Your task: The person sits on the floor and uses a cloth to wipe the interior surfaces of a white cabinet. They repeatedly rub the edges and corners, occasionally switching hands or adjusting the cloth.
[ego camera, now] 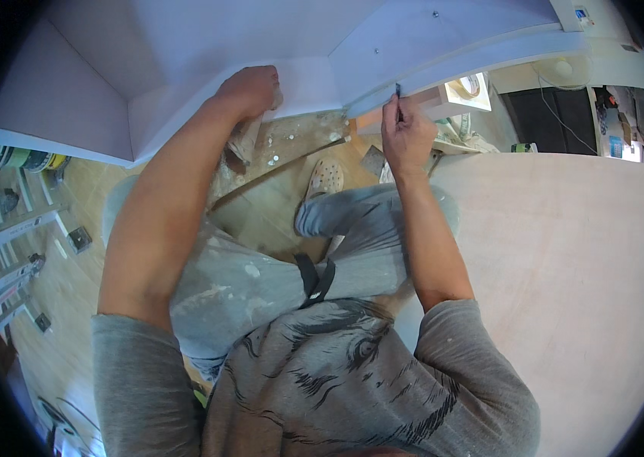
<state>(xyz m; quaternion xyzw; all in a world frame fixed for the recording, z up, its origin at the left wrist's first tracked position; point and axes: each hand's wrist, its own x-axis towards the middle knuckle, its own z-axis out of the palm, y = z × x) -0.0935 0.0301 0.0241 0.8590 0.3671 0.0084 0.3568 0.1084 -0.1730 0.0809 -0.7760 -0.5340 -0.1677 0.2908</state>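
My left hand is closed in a fist inside the white cabinet, near its front edge. A crumpled tan cloth hangs just below that fist and seems gripped in it; the fingers are mostly hidden. Between the fingertips of my right hand is a thin dark tool, too small to identify. Its tip meets the front edge of the cabinet's right-hand panel. A narrow seam runs along this edge, and small metal screws show on the panel's inner face.
A paint-spattered board lies under the cabinet front. To my right spreads a large pale wooden panel. A folded aluminium ladder and several cans are at left. A white box holding a tape roll stands behind my right hand.
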